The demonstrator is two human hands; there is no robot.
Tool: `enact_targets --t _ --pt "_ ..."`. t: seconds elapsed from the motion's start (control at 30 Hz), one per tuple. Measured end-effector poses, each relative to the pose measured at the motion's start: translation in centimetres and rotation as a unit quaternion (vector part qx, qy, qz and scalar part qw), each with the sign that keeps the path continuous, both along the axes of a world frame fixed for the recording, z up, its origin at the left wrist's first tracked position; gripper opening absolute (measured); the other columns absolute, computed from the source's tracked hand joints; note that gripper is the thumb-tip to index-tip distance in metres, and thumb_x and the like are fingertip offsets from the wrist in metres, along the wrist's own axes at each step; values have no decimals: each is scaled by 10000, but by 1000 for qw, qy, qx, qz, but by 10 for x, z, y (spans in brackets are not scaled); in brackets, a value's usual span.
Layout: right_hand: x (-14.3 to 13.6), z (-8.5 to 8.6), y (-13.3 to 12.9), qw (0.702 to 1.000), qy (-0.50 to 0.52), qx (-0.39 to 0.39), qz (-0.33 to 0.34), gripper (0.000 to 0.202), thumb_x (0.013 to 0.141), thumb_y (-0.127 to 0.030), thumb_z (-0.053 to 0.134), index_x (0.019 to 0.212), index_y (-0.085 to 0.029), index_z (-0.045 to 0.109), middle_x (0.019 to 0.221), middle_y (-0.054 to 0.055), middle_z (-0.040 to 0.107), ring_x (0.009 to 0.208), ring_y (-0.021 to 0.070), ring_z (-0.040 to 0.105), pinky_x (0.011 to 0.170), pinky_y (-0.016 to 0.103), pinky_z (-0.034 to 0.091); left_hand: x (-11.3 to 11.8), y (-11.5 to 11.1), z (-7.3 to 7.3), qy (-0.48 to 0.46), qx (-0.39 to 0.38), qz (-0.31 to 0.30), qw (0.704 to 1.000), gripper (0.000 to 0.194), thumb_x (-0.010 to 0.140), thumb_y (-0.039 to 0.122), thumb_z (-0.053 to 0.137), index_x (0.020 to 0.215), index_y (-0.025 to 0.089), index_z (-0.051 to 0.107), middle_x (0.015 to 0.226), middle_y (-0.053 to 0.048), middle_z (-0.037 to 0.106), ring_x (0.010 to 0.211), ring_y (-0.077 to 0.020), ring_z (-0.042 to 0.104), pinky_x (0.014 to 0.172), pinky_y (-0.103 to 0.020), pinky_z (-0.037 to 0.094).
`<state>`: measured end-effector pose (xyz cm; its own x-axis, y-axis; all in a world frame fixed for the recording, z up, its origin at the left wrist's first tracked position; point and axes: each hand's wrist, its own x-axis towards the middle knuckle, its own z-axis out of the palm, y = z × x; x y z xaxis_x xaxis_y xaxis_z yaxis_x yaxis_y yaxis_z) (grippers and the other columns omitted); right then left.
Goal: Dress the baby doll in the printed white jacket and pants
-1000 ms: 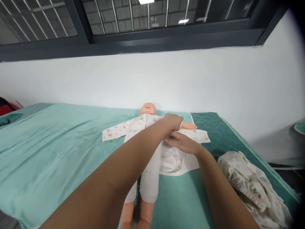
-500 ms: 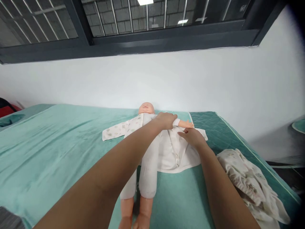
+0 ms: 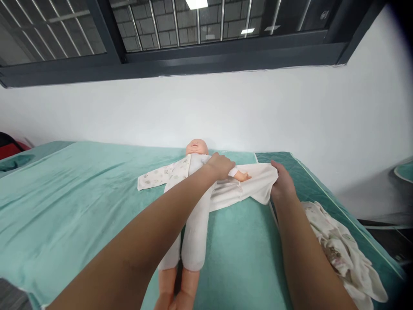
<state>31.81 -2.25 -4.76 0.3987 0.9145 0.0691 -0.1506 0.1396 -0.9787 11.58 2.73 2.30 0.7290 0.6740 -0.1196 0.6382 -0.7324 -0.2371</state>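
Observation:
A baby doll (image 3: 197, 147) lies on its back, its head towards the wall, in white underclothes. One side of a white printed baby jacket (image 3: 178, 171) covers its arm at the left, with that sleeve stretched out flat. My left hand (image 3: 222, 166) is closed around the doll's other arm, whose small hand (image 3: 241, 176) pokes out to the right over the jacket. With my right hand (image 3: 282, 178) I pinch the jacket's far right edge and hold the cloth stretched out sideways. My left forearm hides part of the doll's trunk.
A crumpled printed white cloth (image 3: 348, 254) lies at the right on the dark green quilted cover. Light green sheet (image 3: 80, 206) spreads under the doll. A white wall (image 3: 180, 110) and a dark window frame (image 3: 226, 58) stand behind the bed.
My right hand has moved right and taken hold of the jacket's edge, pulling the cloth outward and up. The doll's arm in my left hand has shifted slightly left and down.

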Motion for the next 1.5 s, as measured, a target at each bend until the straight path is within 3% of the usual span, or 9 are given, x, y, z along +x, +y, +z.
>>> enact_targets --t 0.4,0.63,0.83,0.93,1.07,1.17,1.3,1.4,1.5 --pt "-50 34 -18 994 -25 48 94 601 816 -822 329 829 -258 537 830 96 672 1020 316 642 799 440 544 2 -10 -4 7 -4 30 1000 289 840 264 565 1109 221 661 1155 -119 695 1101 -301 569 960 -448 357" --pt "-87 43 -30 976 47 100 185 336 784 -493 663 968 -257 511 978 32 696 976 245 677 815 382 558 -2 0 1 -36 -37 91 995 481 768 264 639 1239 172 612 1268 -180 638 1177 -349 555 987 -483 400" --pt "-120 41 -37 952 16 133 276 426 827 -405 646 1218 -280 528 1358 60 597 1169 250 618 947 394 531 -37 20 30 -96 -128 124 979 176 752 286 654 876 191 736 921 -83 747 840 -245 682 794 -319 510" --pt "-130 41 -41 943 -4 145 299 424 849 -361 646 1255 -290 543 1419 54 557 1264 238 559 1048 403 468 -62 21 37 -159 -116 119 973 210 793 296 590 872 161 731 934 -87 743 866 -228 679 814 -294 511" --pt "-141 42 -48 935 -74 153 310 378 862 -309 634 1235 -295 571 1394 42 580 1281 209 539 1075 394 437 -87 17 39 -324 -156 123 925 404 917 405 394 998 146 694 1144 -94 704 996 -186 662 872 -253 505" --pt "-151 43 -54 927 -169 151 298 335 880 -277 586 1214 -304 600 1410 24 560 1251 214 547 992 388 491 -97 16 42 -390 -260 132 873 441 845 525 535 1068 173 678 1185 -85 685 1025 -194 656 857 -259 510" --pt "-164 44 -64 884 -326 215 258 361 890 -191 533 1214 -326 622 1365 -6 593 1285 218 514 1076 432 421 -95 14 45 -302 -278 120 904 584 650 462 769 1169 216 663 1194 -63 664 1076 -213 625 879 -275 492" --pt "-167 47 -70 840 -400 260 259 417 890 -147 523 1257 -331 600 1304 -8 631 1267 213 520 1101 446 402 -89 13 41 -317 -225 97 916 371 689 304 710 1039 180 700 1087 -60 685 1008 -198 630 855 -275 492" --pt "-164 52 -73 828 -416 260 271 415 906 -158 516 1283 -319 581 1335 1 608 1283 215 505 1096 452 410 -89 13 30 -417 -130 119 892 207 732 169 569 903 167 686 1013 -58 694 890 -176 632 797 -281 497"
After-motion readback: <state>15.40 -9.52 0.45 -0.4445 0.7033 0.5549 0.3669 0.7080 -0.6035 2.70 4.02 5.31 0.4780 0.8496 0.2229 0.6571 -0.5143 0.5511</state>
